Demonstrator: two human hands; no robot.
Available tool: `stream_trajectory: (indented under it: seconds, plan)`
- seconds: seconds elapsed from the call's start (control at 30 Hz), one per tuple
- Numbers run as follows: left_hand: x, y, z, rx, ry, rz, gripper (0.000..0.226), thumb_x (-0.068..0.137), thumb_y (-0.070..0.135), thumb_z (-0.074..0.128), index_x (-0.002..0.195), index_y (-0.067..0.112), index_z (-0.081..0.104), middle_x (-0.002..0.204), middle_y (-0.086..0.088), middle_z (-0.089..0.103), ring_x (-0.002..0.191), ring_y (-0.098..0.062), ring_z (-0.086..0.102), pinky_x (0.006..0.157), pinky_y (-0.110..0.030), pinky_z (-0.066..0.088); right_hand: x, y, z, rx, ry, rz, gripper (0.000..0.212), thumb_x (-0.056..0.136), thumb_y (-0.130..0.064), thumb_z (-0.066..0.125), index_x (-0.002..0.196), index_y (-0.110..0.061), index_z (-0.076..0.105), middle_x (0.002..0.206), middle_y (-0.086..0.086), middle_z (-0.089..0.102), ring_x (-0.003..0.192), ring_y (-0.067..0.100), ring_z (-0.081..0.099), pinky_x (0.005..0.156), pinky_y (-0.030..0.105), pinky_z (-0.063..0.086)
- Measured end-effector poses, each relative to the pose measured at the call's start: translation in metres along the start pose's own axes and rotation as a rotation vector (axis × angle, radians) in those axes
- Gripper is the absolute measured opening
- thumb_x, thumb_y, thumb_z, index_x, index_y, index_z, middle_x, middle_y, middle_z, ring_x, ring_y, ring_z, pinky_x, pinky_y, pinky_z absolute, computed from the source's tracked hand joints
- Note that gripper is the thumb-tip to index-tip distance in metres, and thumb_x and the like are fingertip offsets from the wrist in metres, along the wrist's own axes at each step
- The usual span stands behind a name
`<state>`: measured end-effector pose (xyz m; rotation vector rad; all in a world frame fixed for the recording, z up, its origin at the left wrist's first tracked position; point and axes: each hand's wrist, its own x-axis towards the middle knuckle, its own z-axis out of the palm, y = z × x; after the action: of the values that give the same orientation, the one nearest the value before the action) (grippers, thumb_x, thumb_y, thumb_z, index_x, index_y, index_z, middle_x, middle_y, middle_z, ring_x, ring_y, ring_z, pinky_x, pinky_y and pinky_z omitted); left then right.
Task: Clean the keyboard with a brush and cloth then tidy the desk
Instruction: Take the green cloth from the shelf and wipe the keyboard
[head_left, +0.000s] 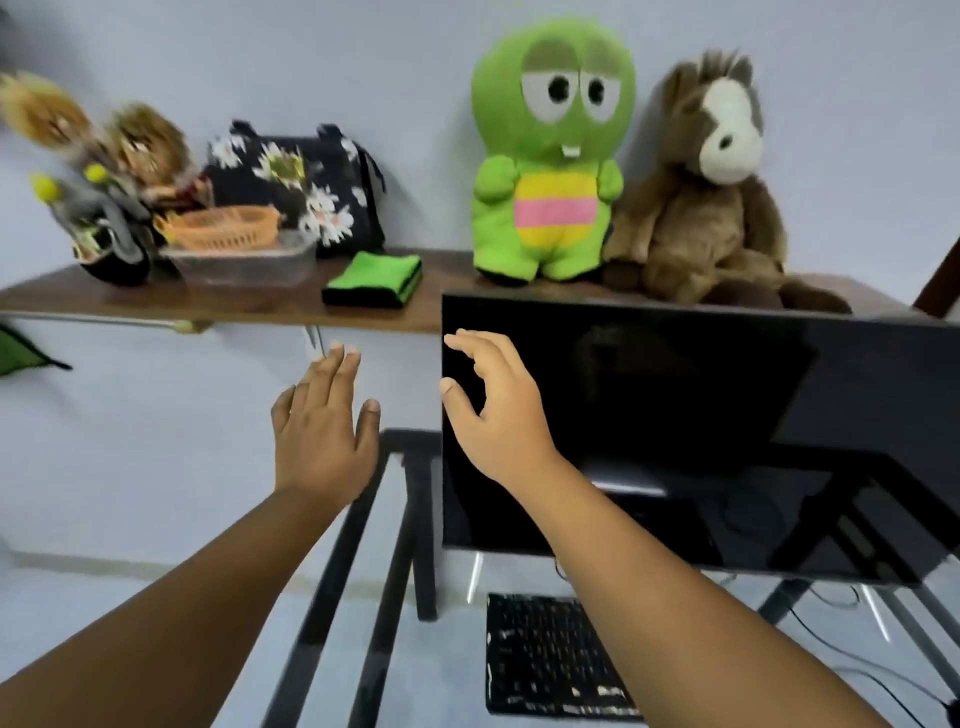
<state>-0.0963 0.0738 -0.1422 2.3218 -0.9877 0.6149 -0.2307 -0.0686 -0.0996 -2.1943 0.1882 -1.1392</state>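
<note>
Black and unlit, the monitor (675, 426) is the biggest thing in view, standing on a glass-topped desk (363, 597) with the wooden shelf (156, 299) running behind and above it. Two plush toys, a green one (550, 156) and a brown one (706, 182), sit on the shelf's right part. Lower down, the keyboard (545, 654) lies on the desk in front of the monitor, partly hidden by the right forearm. The folded green cloth (374, 280) rests on the shelf, left of the green toy.

Both hands are raised and hold nothing: the left hand (324, 431) has its fingers straight and spread, the right hand (493, 410) has them loosely bent with the thumb apart. No brush can be made out.

The step in hand looks to be fetching the cloth. The nearer hand should go up over the shelf edge and pinch the whole folded stack, so that it comes away folded without nudging the clear tub (244, 262) just beside it.
</note>
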Motion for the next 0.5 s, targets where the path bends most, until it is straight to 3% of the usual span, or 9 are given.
stream_trajectory:
  seconds: [0.27, 0.37, 0.5]
  plan:
    - [0.084, -0.042, -0.044, 0.058, 0.147, -0.046, 0.061, 0.093, 0.041, 0.032, 0.15, 0.021, 0.028, 0.159, 0.002, 0.024, 0.147, -0.017, 0.017, 0.116, -0.044, 0.014, 0.109, -0.048, 0.038, -0.06, 0.051, -0.122, 0.041, 0.082, -0.011, 0.062, 0.123, -0.009, 0.059, 0.123, 0.005, 0.054, 0.116, 0.017, 0.053, 0.103, 0.027, 0.04]
    - [0.107, -0.057, -0.049, 0.101, 0.146, -0.069, 0.062, 0.093, 0.042, 0.028, 0.151, 0.02, 0.027, 0.16, 0.001, 0.023, 0.148, -0.017, 0.017, 0.117, -0.045, 0.012, 0.146, -0.051, 0.059, -0.143, -0.013, -0.003, 0.043, 0.084, -0.018, 0.061, 0.127, -0.013, 0.056, 0.126, 0.004, 0.051, 0.117, 0.02, 0.052, 0.102, 0.029, 0.04]
    - [0.128, -0.071, -0.046, 0.138, 0.085, -0.068, 0.064, 0.093, 0.044, 0.021, 0.153, 0.02, 0.023, 0.161, 0.002, 0.016, 0.149, -0.016, 0.011, 0.117, -0.046, 0.009, 0.185, -0.042, 0.088, -0.334, -0.19, 0.234, 0.055, 0.087, -0.033, 0.057, 0.138, -0.019, 0.045, 0.136, 0.007, 0.041, 0.124, 0.032, 0.046, 0.103, 0.042, 0.042]
